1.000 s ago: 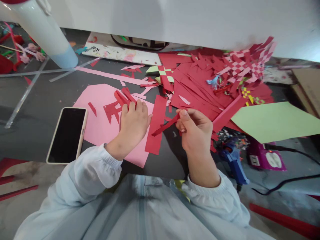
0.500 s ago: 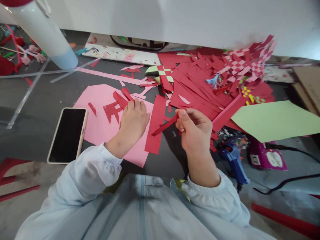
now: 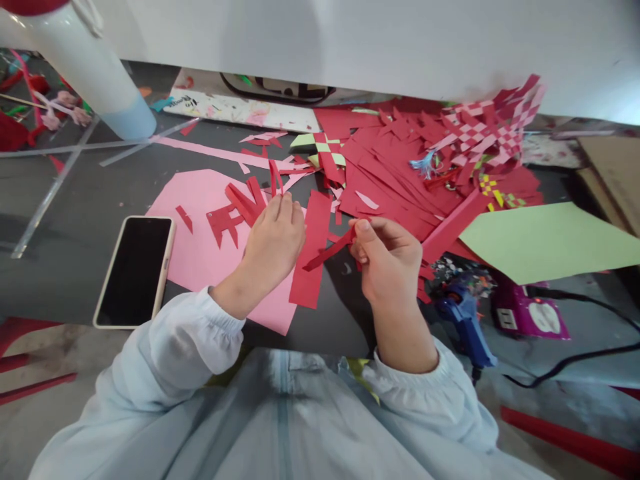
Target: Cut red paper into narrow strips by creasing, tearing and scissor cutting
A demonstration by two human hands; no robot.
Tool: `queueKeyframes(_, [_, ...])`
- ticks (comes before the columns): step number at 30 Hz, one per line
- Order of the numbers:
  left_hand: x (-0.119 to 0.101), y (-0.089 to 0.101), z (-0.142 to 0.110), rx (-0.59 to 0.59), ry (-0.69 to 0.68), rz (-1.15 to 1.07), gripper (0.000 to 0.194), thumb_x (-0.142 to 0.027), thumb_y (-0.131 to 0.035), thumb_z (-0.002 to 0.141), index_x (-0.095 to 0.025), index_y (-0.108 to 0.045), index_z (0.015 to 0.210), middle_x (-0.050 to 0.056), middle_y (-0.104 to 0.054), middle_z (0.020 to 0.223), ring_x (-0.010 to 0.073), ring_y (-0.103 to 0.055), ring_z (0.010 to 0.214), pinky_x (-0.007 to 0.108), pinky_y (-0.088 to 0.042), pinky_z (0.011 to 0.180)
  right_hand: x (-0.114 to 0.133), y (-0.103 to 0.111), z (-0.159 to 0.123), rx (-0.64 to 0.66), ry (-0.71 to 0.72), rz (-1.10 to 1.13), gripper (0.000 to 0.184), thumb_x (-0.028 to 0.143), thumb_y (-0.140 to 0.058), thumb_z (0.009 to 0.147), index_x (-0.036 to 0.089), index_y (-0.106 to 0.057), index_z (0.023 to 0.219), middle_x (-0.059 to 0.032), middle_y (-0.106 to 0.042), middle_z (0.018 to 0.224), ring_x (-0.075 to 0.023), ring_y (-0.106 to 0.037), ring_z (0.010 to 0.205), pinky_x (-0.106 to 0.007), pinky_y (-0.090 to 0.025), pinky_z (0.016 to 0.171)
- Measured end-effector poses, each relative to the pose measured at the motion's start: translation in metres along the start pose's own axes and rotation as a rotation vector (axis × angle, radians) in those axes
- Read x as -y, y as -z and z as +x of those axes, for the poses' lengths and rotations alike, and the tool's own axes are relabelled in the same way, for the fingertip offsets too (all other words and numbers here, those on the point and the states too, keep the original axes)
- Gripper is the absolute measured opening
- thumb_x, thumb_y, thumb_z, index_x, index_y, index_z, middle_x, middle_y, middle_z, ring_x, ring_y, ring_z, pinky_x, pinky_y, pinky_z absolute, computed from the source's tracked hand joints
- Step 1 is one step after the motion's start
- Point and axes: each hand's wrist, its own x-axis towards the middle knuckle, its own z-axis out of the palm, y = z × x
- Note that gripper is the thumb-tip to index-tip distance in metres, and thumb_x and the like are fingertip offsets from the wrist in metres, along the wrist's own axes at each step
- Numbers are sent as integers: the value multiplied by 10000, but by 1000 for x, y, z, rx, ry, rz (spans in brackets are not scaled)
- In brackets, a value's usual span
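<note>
My right hand [image 3: 390, 263] is closed in a pinch on a narrow red paper strip [image 3: 327, 255], whose free end points left over a wider red paper strip [image 3: 311, 260] lying on the table. On the pink paper sheet [image 3: 195, 200], my left hand [image 3: 276, 233] is closed with its back to me, its fingertips partly hidden. Thin red paper strips [image 3: 275, 177] stick up from those fingers. Beside them lies a red paper cut-out [image 3: 223, 221] with slit, pointed ends, and a small red scrap [image 3: 185, 219] is left of it.
A phone [image 3: 135, 272] overlaps the sheet's left side. A bottle [image 3: 100, 73] stands at back left. Red paper pieces [image 3: 380, 167] and checkered woven paper [image 3: 480, 127] pile up at back right. Nearer are green paper [image 3: 545, 243], a blue glue gun [image 3: 465, 320] and a purple power box [image 3: 533, 313].
My left hand has shifted slightly right, and thin red strips now stand up from its fingers. My right hand holds its strip almost in the same place.
</note>
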Motion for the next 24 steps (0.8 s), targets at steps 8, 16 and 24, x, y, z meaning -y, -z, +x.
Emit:
queueKeyframes(8, [-2, 2, 0, 14, 69, 56, 444, -202, -402, 996, 66, -543, 1321, 286, -590, 1348, 357, -585, 1226, 469, -478, 1053, -2, 2, 1, -1, -8, -26, 285, 451, -839, 694, 198, -712, 732, 21, -681, 654, -41, -365, 446, -224, -276, 426])
queueKeyframes(16, [-1, 5, 0, 66, 211, 73, 460, -268, -422, 990, 7, -556, 1334, 269, -592, 1358, 381, -557, 1269, 570, -344, 1150, 1, 0, 0, -6, -1, -6, 299, 450, -859, 671, 194, -709, 708, 30, -663, 619, -36, -366, 438, -221, -283, 420])
queueKeyframes(24, [0, -1, -1, 103, 172, 59, 489, -290, -416, 996, -28, -508, 1398, 256, -536, 1437, 368, -531, 1315, 581, -271, 1189, -3, 3, 0, 26, 9, -48, 287, 465, -824, 719, 202, -714, 754, 39, -624, 608, -45, -352, 450, -228, -272, 428])
